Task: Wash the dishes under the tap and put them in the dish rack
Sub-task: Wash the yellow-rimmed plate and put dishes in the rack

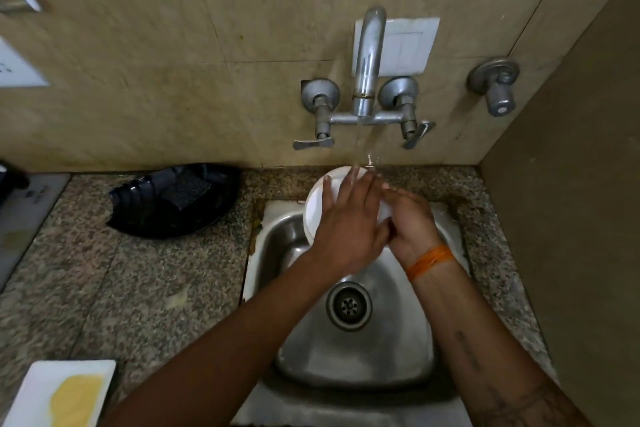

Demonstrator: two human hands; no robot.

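A white plate (317, 204) is held tilted over the steel sink (356, 354), under water running from the wall tap (369, 55). My left hand (346, 225) lies flat on the plate's face with its fingers spread and straight, the stream falling on the fingertips. My right hand (410, 222) grips the plate's right edge, fingers curled round it; an orange thread band sits on that wrist. Both hands hide most of the plate.
A black dish rack (173, 201) with a dark scrub pad in it stands on the granite counter (121, 288) left of the sink. A white rectangular dish (38, 388) with a yellow piece sits at the front left. A side wall closes the right.
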